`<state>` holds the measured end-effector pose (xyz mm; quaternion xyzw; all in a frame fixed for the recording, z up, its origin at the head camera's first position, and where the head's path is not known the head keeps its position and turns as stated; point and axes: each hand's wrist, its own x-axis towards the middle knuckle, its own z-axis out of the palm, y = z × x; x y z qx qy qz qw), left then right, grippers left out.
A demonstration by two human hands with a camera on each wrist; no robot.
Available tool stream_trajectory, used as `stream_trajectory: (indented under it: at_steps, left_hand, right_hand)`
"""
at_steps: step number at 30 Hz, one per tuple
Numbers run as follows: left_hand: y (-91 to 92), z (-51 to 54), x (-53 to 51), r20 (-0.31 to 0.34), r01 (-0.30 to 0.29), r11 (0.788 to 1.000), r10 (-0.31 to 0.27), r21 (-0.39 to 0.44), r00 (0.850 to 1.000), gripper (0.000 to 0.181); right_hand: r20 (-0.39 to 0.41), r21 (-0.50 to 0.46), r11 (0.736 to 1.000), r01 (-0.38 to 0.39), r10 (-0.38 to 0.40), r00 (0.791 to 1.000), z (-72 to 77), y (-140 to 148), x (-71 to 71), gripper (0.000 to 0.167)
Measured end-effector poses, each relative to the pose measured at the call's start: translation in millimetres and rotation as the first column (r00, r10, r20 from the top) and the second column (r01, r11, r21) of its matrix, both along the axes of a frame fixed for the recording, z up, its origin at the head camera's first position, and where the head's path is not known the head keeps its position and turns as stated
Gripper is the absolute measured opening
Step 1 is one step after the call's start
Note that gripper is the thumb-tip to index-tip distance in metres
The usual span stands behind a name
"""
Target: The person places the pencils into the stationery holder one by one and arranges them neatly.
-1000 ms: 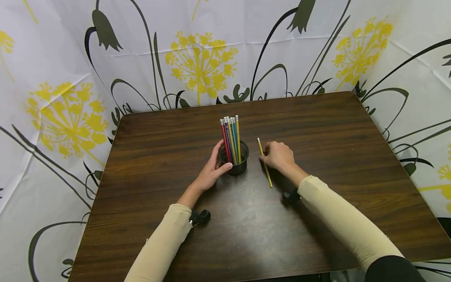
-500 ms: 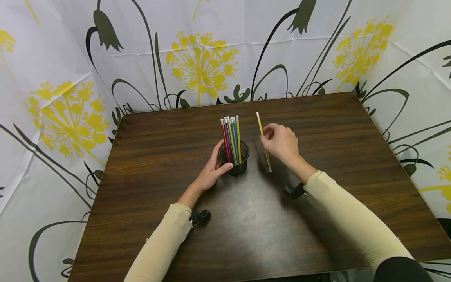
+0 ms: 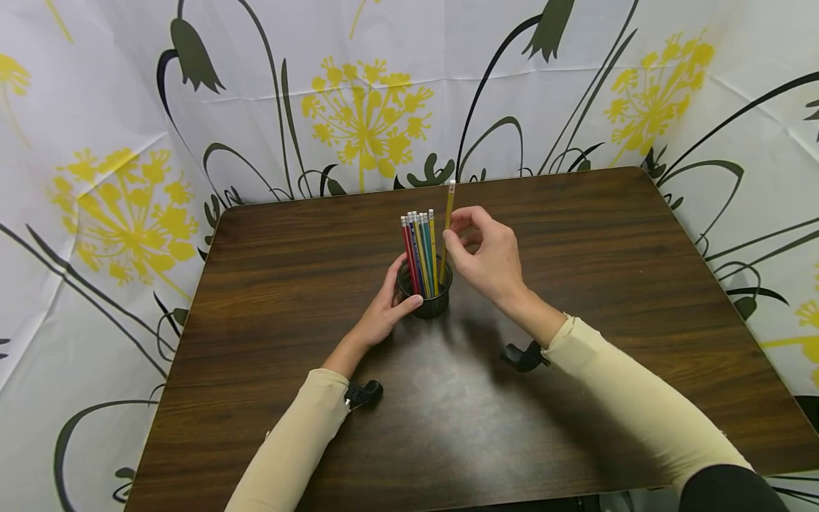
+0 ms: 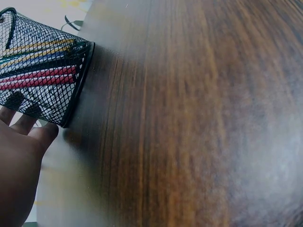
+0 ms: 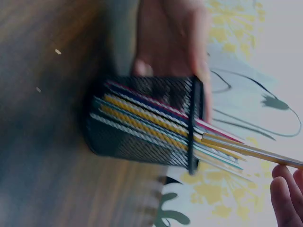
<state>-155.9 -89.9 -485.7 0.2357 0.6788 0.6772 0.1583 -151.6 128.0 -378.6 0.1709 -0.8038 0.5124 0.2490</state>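
Note:
A black mesh pencil cup (image 3: pixel 431 307) stands upright on the table, holding several red, blue, yellow and teal pencils (image 3: pixel 419 249), eraser ends up. My left hand (image 3: pixel 382 313) holds the cup from its left side, thumb in front and fingers round the far side. Between thumb and fingers, my right hand (image 3: pixel 489 257) pinches a yellow pencil (image 3: pixel 451 203) near its upper half. That pencil stands nearly upright, its lower end at the right of the cup's mouth. In the right wrist view the pencil (image 5: pixel 255 150) overlaps the cup's rim; how far inside it reaches I cannot tell.
Dark wood-grain table (image 3: pixel 288 256) lies under both hands. White cloth (image 3: pixel 256 128) with yellow and green plant prints hangs behind and beside it. A black wrist device (image 3: pixel 363 393) sits at the left sleeve, another device (image 3: pixel 523 355) at the right.
My right hand has lifted the yellow pencil off the table, carried it left to the cup and turned it nearly upright. The left hand and the cup have stayed in place.

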Motion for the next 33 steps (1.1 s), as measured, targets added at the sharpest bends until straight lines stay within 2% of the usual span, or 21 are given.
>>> stream_trajectory:
  at_steps: [4,12,15,17,23,33]
  left_hand:
    - [-0.2,-2.7,-0.8,-0.009,-0.007,1.000,0.007,-0.012,1.000,0.079]
    - [0.0,-3.8,-0.6,-0.007,-0.001,1.000,0.001,-0.010,1.000,0.079]
    - [0.4,0.0,0.3,0.001,0.004,1.000,-0.004,-0.007,1.000,0.079]
    - [0.7,6.1,2.2,0.005,0.009,1.000,-0.009,-0.012,1.000,0.079]
    - [1.5,25.1,8.9,0.006,0.021,0.999,-0.021,-0.026,1.000,0.078]
    - [1.4,26.0,9.1,-0.006,0.029,0.999,-0.029,-0.016,1.000,0.078]
  right_hand:
    - [0.042,0.045,0.998,-0.041,0.039,0.998,-9.9,-6.4,2.7,0.017]
    - [0.114,0.105,0.992,-0.066,0.054,0.992,-29.3,-12.6,3.7,0.016]
    - [0.120,0.127,0.990,-0.063,0.047,0.992,-34.7,-14.3,2.3,0.016]
    - [0.128,0.140,0.988,-0.062,0.044,0.991,-37.4,-15.4,2.1,0.016]
    - [0.170,0.186,0.982,-0.038,0.005,0.985,-42.6,-18.6,-1.0,0.016]
    - [0.221,0.274,0.960,0.055,-0.119,0.968,-46.5,-26.0,-5.4,0.018]
